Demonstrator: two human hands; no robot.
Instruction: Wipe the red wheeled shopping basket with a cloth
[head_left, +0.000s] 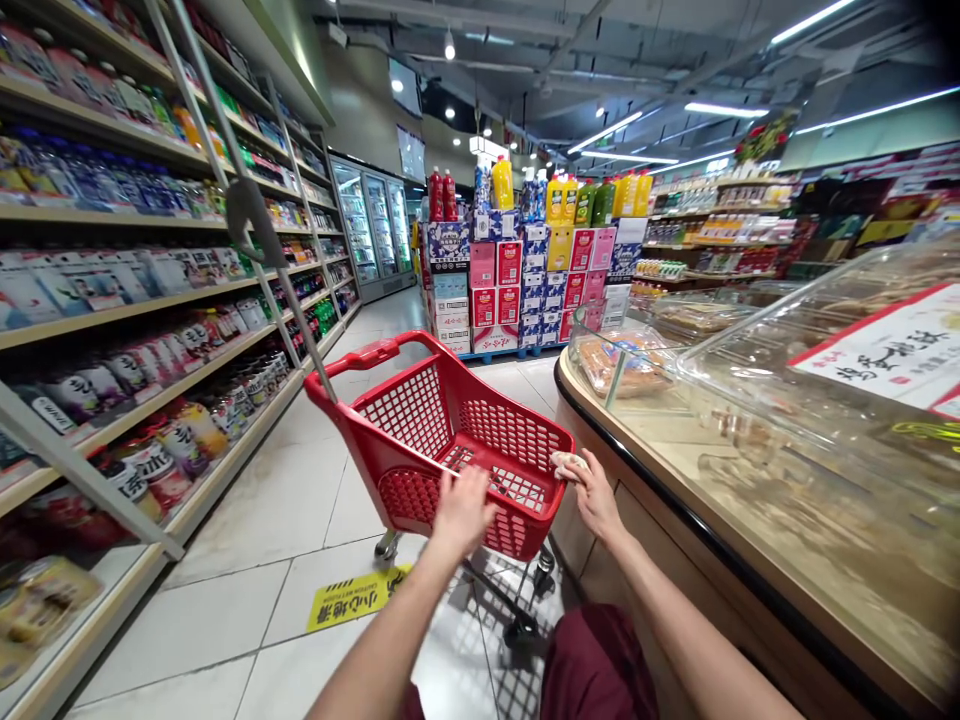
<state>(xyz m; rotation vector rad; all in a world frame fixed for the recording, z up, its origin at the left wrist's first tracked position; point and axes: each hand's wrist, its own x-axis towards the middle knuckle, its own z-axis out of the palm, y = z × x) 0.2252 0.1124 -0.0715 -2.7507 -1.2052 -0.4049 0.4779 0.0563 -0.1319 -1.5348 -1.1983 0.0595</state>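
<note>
A pale cloth (568,466) is gripped in the right hand (596,500) at the end rim of a red shopping cart (409,500). The left hand (465,508) is held at the cart's near rim; whether it touches cannot be made out. The cart is flanked by drink-filled shelves (97,218) and a glass-topped display case (675,490). Beyond it, stacked cartons (495,300) are topped with bottles (502,185).

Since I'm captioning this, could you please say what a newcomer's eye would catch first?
The red cart likely stands out mid-picture, with the left hand at its near side and the right hand holding a pale cloth at its rim. Behind it, stacked boxes bear colourful bottles.
</note>
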